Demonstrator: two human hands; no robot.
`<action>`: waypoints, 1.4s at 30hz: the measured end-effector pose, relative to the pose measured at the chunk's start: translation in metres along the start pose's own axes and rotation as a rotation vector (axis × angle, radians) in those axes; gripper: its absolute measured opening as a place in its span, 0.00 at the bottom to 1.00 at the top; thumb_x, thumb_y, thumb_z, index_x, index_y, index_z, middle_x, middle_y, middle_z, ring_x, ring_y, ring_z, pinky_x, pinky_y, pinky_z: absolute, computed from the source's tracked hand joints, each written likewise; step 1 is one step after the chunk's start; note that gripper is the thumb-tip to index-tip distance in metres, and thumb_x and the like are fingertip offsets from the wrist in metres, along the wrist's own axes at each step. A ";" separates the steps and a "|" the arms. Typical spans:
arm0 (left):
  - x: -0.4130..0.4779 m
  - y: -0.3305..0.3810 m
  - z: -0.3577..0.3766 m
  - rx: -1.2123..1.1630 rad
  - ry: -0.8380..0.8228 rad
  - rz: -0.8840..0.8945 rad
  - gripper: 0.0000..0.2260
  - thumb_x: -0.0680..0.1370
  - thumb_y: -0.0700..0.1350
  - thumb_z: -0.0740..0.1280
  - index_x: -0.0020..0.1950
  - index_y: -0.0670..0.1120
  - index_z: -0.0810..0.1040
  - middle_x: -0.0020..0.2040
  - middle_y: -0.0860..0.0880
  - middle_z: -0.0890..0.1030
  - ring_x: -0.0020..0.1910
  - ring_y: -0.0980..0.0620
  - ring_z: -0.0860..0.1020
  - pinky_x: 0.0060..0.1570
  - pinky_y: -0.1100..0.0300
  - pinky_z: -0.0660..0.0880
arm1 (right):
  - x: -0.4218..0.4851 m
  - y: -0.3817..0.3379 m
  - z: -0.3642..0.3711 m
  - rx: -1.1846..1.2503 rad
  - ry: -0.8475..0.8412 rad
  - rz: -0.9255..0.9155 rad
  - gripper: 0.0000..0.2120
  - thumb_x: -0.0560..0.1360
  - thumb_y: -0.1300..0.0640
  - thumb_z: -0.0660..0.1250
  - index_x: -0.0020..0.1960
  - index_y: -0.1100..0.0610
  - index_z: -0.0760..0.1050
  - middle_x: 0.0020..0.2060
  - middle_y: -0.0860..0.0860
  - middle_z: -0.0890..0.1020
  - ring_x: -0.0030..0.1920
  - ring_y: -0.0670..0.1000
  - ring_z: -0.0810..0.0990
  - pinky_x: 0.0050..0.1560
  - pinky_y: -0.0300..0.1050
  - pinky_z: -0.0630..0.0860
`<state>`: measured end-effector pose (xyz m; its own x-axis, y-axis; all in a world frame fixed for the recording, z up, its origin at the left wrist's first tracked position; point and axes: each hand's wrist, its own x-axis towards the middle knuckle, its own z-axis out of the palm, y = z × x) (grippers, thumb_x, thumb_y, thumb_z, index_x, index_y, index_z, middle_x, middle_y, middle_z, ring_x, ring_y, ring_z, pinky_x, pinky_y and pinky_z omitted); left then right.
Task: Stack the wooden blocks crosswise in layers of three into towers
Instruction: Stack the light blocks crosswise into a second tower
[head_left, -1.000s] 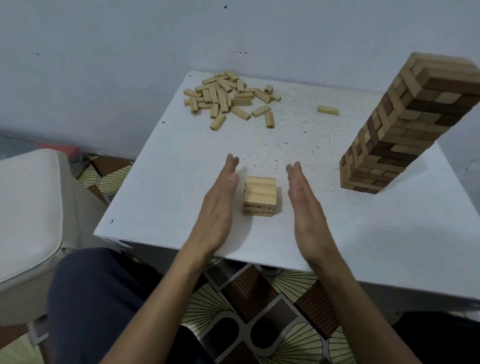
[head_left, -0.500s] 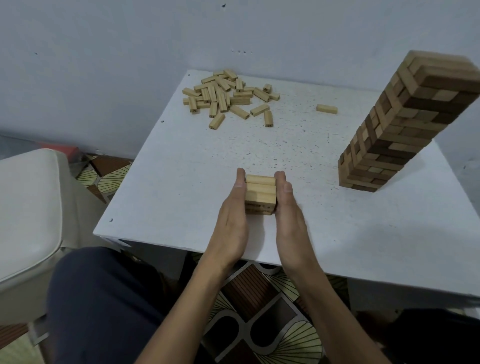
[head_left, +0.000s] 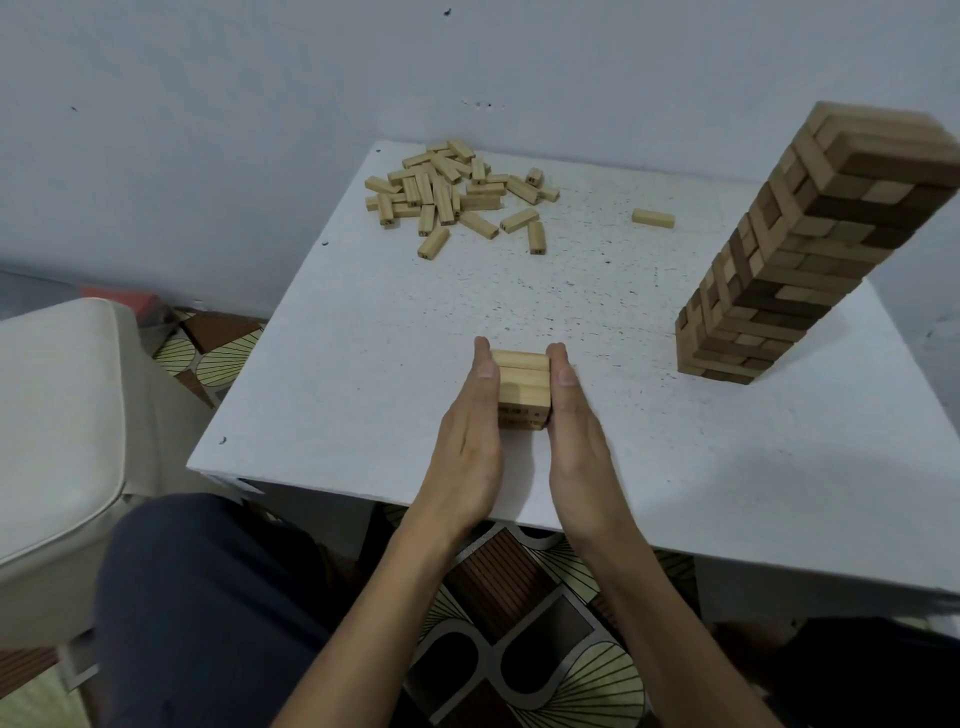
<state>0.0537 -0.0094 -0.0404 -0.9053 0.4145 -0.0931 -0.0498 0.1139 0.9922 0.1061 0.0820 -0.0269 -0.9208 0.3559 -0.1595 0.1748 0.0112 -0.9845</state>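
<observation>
Nearest, a dark trouser leg shows above the patterned floor, with a pale cushion to the left. Over the near edge of the white tabletop, the left grip and right grip are flat, fingers straight. They press the left and right sides of a short stack of crosswise wooden blocks, which stands between them on the tabletop. Neither curls around it. Farther right stands a tall tower. Beyond lie a single block and, far left, a loose pile.
</observation>
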 end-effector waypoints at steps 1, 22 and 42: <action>0.000 0.001 0.000 -0.001 0.002 0.000 0.34 0.77 0.64 0.46 0.81 0.51 0.53 0.80 0.56 0.56 0.75 0.69 0.56 0.69 0.77 0.52 | 0.000 0.000 0.000 0.005 0.007 0.001 0.39 0.72 0.32 0.46 0.80 0.45 0.52 0.78 0.36 0.55 0.74 0.30 0.53 0.74 0.29 0.50; 0.106 0.015 -0.068 0.572 0.294 0.213 0.14 0.81 0.48 0.65 0.66 0.49 0.78 0.64 0.52 0.79 0.59 0.55 0.77 0.59 0.57 0.74 | 0.147 -0.050 -0.042 -0.608 0.215 -0.238 0.08 0.79 0.56 0.66 0.53 0.58 0.81 0.47 0.50 0.83 0.48 0.47 0.80 0.50 0.42 0.78; 0.211 0.003 -0.081 0.992 0.292 0.257 0.14 0.81 0.44 0.62 0.65 0.50 0.79 0.58 0.51 0.83 0.61 0.45 0.77 0.58 0.48 0.68 | 0.249 -0.037 -0.030 -1.059 0.181 -0.228 0.20 0.78 0.67 0.60 0.67 0.55 0.74 0.62 0.59 0.71 0.62 0.61 0.70 0.57 0.51 0.71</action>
<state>-0.1713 0.0057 -0.0506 -0.9125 0.3131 0.2632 0.4037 0.7932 0.4560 -0.1197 0.1981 -0.0276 -0.9200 0.3744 0.1161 0.2977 0.8600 -0.4145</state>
